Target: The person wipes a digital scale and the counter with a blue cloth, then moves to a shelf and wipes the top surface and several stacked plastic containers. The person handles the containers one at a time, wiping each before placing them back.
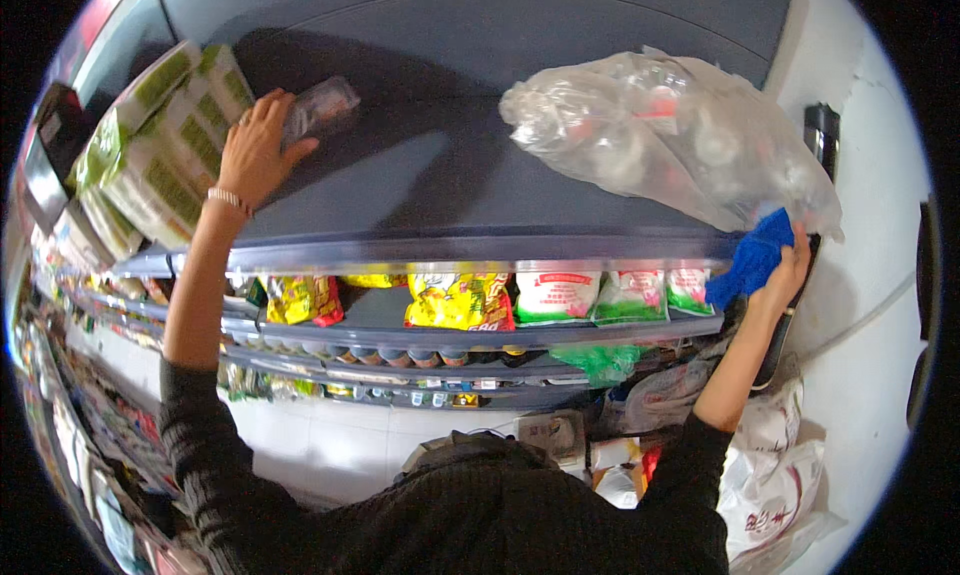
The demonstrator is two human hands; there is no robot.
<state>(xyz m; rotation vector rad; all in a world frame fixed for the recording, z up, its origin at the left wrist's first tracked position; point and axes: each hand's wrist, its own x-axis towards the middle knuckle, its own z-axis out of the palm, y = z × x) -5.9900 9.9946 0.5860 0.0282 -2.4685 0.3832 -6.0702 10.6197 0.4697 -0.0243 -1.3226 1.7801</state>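
Observation:
My left hand (260,146) reaches onto the dark top shelf (420,162), its fingers against a small clear plastic packet (322,106); whether they grip it I cannot tell. Just left of that hand stand green and white wrapped packs (161,151). At the shelf's right front corner, my right hand (784,271) holds a blue cloth (754,256). The cloth is bunched and covers part of the shelf edge. Right behind it lies a large tied clear plastic bag (675,136) with pale and red items inside.
Lower shelves hold yellow and red packets (459,297), white and green bags (559,294) and jar-like containers (394,356). A green plastic bag (600,361) hangs beneath. A black cylindrical object (823,136) stands by the right wall (874,222). White sacks (780,492) sit low at right.

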